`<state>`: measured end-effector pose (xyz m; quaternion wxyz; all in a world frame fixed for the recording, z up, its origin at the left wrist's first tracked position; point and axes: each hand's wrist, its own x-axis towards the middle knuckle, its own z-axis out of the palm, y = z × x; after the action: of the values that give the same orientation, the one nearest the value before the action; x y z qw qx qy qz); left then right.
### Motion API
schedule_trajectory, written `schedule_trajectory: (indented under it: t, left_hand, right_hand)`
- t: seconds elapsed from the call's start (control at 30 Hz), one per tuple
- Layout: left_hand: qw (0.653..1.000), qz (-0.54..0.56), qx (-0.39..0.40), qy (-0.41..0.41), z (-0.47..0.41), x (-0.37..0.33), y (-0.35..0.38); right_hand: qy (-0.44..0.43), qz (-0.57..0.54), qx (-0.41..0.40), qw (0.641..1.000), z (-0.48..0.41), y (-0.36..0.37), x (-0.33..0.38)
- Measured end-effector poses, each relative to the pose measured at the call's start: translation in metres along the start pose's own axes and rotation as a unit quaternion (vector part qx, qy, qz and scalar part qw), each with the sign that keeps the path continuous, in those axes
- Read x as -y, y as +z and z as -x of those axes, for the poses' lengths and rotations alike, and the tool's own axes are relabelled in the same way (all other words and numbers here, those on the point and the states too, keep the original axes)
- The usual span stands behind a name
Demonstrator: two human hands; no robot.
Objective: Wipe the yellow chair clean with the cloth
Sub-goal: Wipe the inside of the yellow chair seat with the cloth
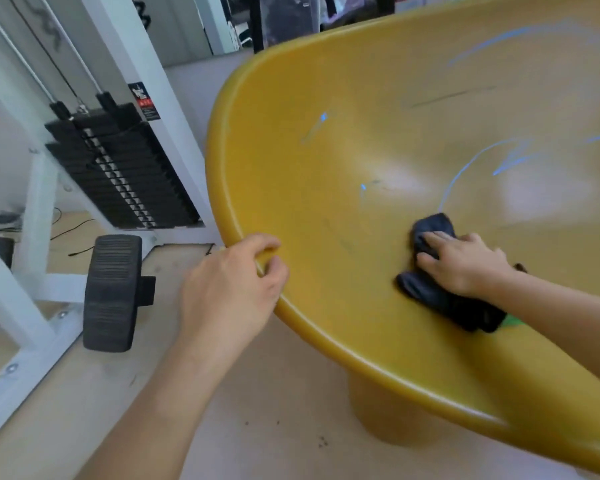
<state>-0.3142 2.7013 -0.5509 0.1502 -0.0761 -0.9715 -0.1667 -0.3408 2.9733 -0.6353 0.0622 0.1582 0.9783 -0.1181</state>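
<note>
The right grip [465, 263] presses the cloth [440, 299] with flat fingers, blue streaks [459, 173] at one o'clock just beyond it, while the left grip [229, 289] clasps the yellow chair [326, 98] rim.

Frame sticker: a small black-and-red label [143, 101] on the white painted steel frame [170, 109] of a weight machine, with a pale emblem at the top and fine print below; too blurred to read.
Plate tags: a column of small pale tags [116, 180] runs down the black stacked weight plates [153, 181]; any numbers on them cannot be made out.
Chair surface: the yellow moulded plastic chair [326, 81] carries blue and dark streaks, scribbles rather than writing.
Legible text: none.
</note>
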Motion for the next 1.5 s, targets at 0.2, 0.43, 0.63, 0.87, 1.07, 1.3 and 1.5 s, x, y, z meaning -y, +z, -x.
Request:
schedule_trajectory:
  t: [0.2,0.43,0.63,0.87,1.07,1.3,1.5]
  left_hand:
    - [0.999,-0.022,0.032,0.003,0.023,-0.003,-0.014]
    - [0.959,-0.265,0.04,0.09,0.032,-0.014,-0.029]
    - [0.949,-0.291,0.044,0.111,0.029,-0.032,-0.015]
    - [0.941,-0.219,0.037,0.255,0.033,-0.029,0.02]
    - [0.957,-0.141,0.052,0.246,0.033,-0.037,0.027]
    - [0.954,-0.138,0.098,0.247,0.031,-0.05,0.025]
    - [0.982,-0.08,0.109,0.13,0.015,-0.059,0.028]
  right_hand:
    - [-0.205,-0.222,-0.007,0.953,0.036,-0.003,0.129]
    - [0.028,-0.066,0.01,0.997,0.004,0.001,-0.004]
    - [-0.148,-0.217,-0.001,0.965,0.032,-0.002,0.119]
    - [-0.042,-0.036,0.027,0.998,0.036,-0.012,-0.02]
    - [-0.06,0.092,-0.041,0.993,0.034,-0.019,0.018]
    - [-0.157,-0.177,0.187,0.954,0.065,-0.04,0.011]
    - [-0.207,-0.184,0.152,0.949,0.087,-0.047,-0.051]
